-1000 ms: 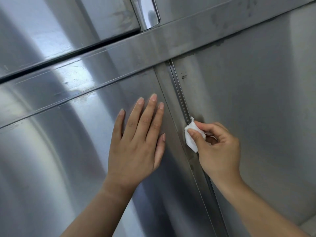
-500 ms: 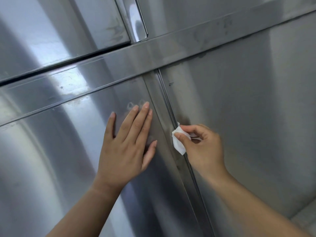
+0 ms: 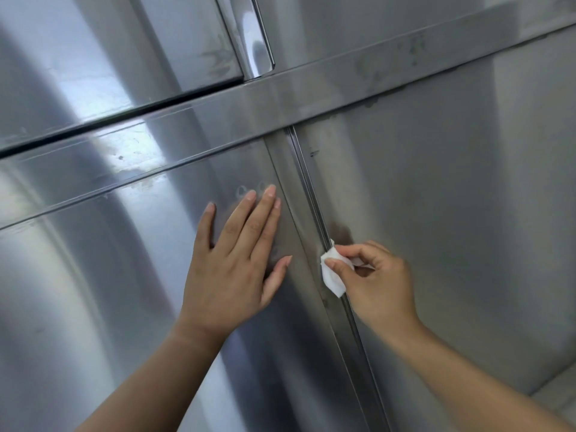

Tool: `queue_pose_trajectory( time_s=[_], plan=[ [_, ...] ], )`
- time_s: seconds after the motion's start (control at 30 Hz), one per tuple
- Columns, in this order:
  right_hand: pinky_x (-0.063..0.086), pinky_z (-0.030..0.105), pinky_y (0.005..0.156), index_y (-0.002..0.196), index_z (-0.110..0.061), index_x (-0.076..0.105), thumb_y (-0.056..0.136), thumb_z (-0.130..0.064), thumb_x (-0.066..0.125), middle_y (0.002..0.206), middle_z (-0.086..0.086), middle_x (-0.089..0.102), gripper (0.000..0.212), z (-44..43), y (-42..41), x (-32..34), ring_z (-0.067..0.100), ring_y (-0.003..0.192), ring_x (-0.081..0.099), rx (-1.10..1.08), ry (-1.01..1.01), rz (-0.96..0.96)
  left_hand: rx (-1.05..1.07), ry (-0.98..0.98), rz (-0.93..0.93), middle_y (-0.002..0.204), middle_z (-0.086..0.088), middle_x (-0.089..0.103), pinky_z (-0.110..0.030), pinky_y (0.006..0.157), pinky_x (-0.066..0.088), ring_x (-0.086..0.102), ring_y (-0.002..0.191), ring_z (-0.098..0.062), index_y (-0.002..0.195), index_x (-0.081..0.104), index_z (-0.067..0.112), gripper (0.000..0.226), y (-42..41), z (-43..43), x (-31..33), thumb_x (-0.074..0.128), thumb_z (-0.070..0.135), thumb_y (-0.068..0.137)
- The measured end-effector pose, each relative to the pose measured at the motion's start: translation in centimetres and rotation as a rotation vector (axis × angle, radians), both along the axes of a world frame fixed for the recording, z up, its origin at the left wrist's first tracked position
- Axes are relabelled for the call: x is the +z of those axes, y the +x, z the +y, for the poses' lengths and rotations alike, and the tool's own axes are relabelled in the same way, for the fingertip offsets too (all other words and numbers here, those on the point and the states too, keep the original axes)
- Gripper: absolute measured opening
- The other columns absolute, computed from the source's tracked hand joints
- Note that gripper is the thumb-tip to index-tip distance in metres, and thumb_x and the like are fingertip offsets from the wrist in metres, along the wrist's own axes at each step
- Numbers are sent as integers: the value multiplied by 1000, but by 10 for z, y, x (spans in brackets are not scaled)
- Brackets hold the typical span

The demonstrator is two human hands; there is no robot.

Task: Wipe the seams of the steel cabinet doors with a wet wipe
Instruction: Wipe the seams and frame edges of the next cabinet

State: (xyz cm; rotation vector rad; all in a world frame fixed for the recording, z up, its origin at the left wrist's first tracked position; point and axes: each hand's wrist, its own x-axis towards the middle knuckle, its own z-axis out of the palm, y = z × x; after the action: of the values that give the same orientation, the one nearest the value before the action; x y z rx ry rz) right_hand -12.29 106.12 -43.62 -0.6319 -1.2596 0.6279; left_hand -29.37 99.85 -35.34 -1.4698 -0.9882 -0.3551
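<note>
While the right hand (image 3: 378, 285) pinches the folded wet wipe (image 3: 333, 272) against the vertical door seam (image 3: 308, 188), the left hand (image 3: 237, 260) lies flat, fingers straight, on the steel door (image 3: 93, 291) beside it. Too small a pinch could let the wipe slip, and that braced palm risks leaving fresh smudges.

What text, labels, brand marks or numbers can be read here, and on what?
None can be read.
Lower left door, lower right door and horizontal rail: only smudges, fingerprints and glare.
Wet wipe, pinched by the right hand: plain white, no print.
Small dark mark right of the vertical seam: too small to tell whether it is print or a scratch.
</note>
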Motion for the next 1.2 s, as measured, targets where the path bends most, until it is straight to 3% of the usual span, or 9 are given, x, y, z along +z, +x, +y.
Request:
queue_pose_trajectory(
  time_s=[0.13,0.27,0.4,0.6,0.87,1.07,1.2],
  plan=[
    [41,4,63,82,-37,69,74,-13,79,77,-20,66,27,2,-7,23,-2,71,63,-5,53,84,12,-13,-41,155,-8,32,-54,113,21,30,142,-23,147,36,7,63,4,0,-10,46,41,95],
    [42,5,63,83,-41,68,75,-12,78,79,-16,66,32,0,-7,-4,1,72,64,-14,47,94,39,-57,-32,155,-6,29,-53,111,23,28,143,-21,148,33,9,61,5,-1,-40,44,39,96],
    [42,6,63,80,-35,70,73,-11,80,75,-14,65,26,-1,-2,-23,1,70,63,22,-18,48,68,-9,-37,155,-7,30,-52,111,24,28,143,-22,148,33,8,61,4,1,-46,42,39,97],
    [43,5,65,88,-32,71,76,-22,75,80,-16,66,16,8,-7,20,-1,73,63,-7,77,86,85,-15,-28,155,-7,28,-52,112,20,26,143,-23,149,31,8,63,5,1,-47,44,41,96],
    [44,8,63,80,-33,70,74,-7,79,75,-14,64,28,-7,-5,-41,0,69,62,-13,-67,78,52,12,-36,154,-6,31,-51,112,19,30,142,-23,147,35,8,62,5,2,-48,48,39,95],
    [41,5,64,90,-23,73,77,-13,76,76,-13,63,17,2,-14,17,-1,70,61,-72,80,144,52,10,-32,155,-6,28,-49,114,15,28,142,-23,149,32,9,62,4,2,-47,45,40,96],
    [45,12,66,91,-22,74,77,-14,76,76,-15,63,16,-2,-14,-11,1,72,62,-105,55,135,45,16,-36,155,-6,30,-48,115,15,29,142,-23,148,33,9,62,4,4,-48,45,40,95]
  ],
)
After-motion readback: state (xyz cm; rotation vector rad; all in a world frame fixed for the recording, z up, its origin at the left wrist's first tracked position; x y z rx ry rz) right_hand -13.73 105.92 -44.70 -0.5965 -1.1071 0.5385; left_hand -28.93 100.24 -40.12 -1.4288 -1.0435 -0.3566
